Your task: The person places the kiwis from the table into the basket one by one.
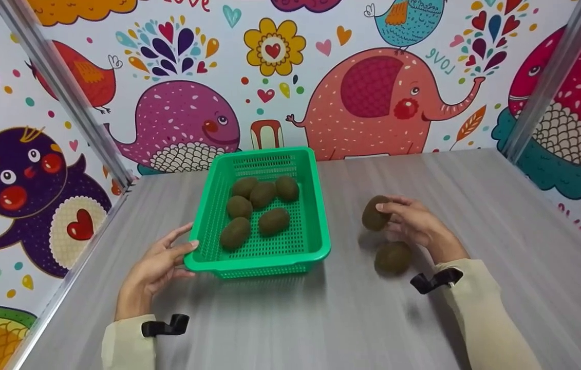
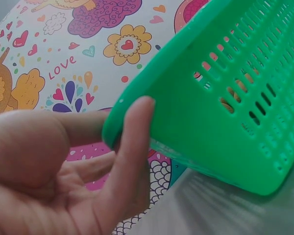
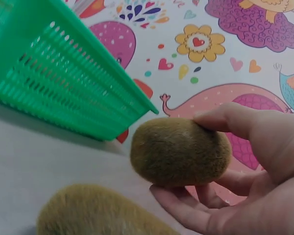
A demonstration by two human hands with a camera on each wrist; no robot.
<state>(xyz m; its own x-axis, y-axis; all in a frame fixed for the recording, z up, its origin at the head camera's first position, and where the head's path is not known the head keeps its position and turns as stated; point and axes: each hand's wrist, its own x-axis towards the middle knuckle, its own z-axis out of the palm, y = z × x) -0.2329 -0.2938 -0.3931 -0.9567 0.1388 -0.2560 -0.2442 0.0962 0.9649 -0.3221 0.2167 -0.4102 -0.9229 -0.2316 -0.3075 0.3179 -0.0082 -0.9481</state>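
Observation:
My left hand (image 1: 159, 264) grips the left rim of a green plastic basket (image 1: 321, 226), thumb on top of the edge and fingers beneath, as the left wrist view shows close up. Several brown kiwis (image 1: 274, 221) lie inside the basket on its slotted floor. To the right of the basket, my right hand (image 1: 416, 223) pinches one kiwi (image 3: 181, 152) between thumb and fingers, held above the table. A further kiwi (image 1: 393, 258) rests on the table just below that hand, its top showing at the bottom of the right wrist view.
The grey table (image 1: 352, 329) runs back to a wall (image 1: 280, 103) printed with cartoon animals. Metal posts stand at the left (image 1: 64, 92) and right (image 1: 552, 82) corners. Each sleeve carries a black clip-like band (image 1: 165, 326) at the wrist.

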